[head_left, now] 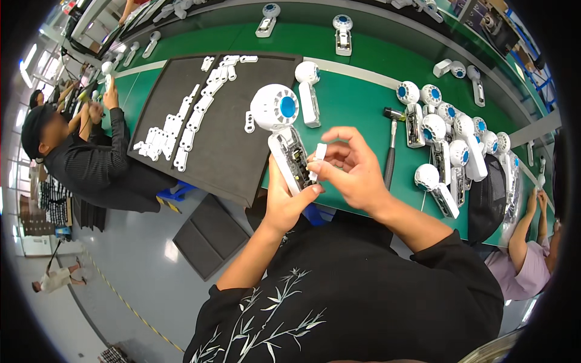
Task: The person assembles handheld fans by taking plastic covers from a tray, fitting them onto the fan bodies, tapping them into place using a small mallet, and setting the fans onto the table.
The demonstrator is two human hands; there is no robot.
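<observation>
Just below the frame's centre, I see my left hand (284, 202) wrapped round the handle of a white plastic handheld fan with a blue hub (279, 121), its open handle showing the circuit board. My right hand (351, 169) pinches a small white plastic cover piece (319, 152) between thumb and fingertips, right against that handle. Beyond, left of centre, a dark foam tray (230, 157) carries rows of white plastic covers (181, 124); at right, a black-handled hammer (390, 148) lies beside a cluster of white fans (448, 133) on the green workbench (357, 103)

Glossy white plastic fan (279, 121), matt dark foam tray (233, 160), smooth green table (357, 103), metal-headed hammer (391, 142)
</observation>
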